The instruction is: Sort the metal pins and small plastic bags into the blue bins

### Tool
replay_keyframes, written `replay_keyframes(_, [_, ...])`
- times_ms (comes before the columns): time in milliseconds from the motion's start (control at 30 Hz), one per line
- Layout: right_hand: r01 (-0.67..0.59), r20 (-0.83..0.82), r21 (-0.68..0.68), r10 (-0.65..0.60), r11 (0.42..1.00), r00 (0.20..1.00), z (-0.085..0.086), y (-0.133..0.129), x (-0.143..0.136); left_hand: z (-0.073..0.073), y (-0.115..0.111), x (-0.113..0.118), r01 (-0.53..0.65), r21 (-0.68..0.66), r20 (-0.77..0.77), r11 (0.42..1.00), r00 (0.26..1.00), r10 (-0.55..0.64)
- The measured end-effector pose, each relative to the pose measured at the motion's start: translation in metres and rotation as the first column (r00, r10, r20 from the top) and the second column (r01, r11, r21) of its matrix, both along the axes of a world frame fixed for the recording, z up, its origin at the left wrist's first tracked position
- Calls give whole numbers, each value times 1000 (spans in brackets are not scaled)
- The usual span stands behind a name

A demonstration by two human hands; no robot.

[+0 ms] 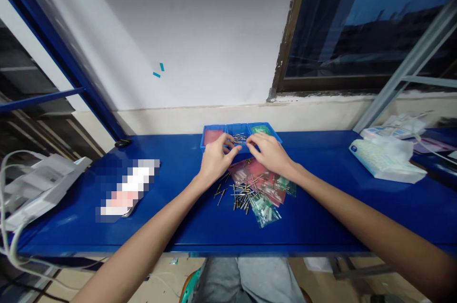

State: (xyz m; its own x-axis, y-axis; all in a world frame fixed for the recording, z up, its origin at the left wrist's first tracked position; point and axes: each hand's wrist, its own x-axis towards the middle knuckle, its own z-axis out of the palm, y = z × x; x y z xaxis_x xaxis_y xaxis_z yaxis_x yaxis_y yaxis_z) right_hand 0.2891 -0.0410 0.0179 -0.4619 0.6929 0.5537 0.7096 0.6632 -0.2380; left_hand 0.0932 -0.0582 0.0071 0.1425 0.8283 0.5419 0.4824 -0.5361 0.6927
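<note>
Both my hands reach over the front of a blue tray with three compartments. My left hand is at its left part, thumb and fingers loosely curved and apart, nothing visible in them. Opposite it, my right hand is bent toward the middle compartment, fingers curved and apart, with no held thing showing. Between the hands, thin metal pins that look like blind rivets lie in that compartment. A loose pile of similar rivets lies below the hands, among red bags and green-tinted clear bags of small pieces.
The left compartment has a red bag; the right one has green material. A phone-like thing, blurred out, lies on the blue table. White power strips with cables sit left, a tissue pack right.
</note>
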Motion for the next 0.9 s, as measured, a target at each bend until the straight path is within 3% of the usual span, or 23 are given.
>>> replay_keyframes(100, [65, 75, 26, -67, 998, 995, 7, 24, -2, 7, -1, -8, -147, 139, -138, 979, 976, 166])
replay_keyframes(233, [60, 83, 41, -63, 997, 995, 8, 28, 3, 9, 1, -15, -134, 189, -254, 973, 950, 180])
replay_keyframes(367, [34, -24, -22, -34, 999, 999, 11, 5, 29, 8, 1, -16, -63, 211, -352, 975, 926, 136])
replay_keyframes(467, [-25, -31, -236, 18, 971, 999, 16, -4, 51, 5, -2, -11, -18, 204, -400, 979, 911, 100])
replay_keyframes(567, [-101, 56, -418, 137, 903, 989, 17, -4, 60, -1, -5, -5, 25, 161, -463, 987, 885, 54])
replay_keyframes(700, [-73, 109, -372, 121, 925, 987, 10, -6, 52, -6, -5, -3, 101, 100, -570, 990, 821, -26])
replay_keyframes(800, [-37, 142, -307, 85, 951, 986, 5, -10, 45, -5, -4, -5, 147, 80, -583, 986, 809, -73])
replay_keyframes(900, [-39, 173, -325, 100, 945, 980, 3, -13, 41, -3, -3, -6, 232, 40, -592, 972, 789, -164])
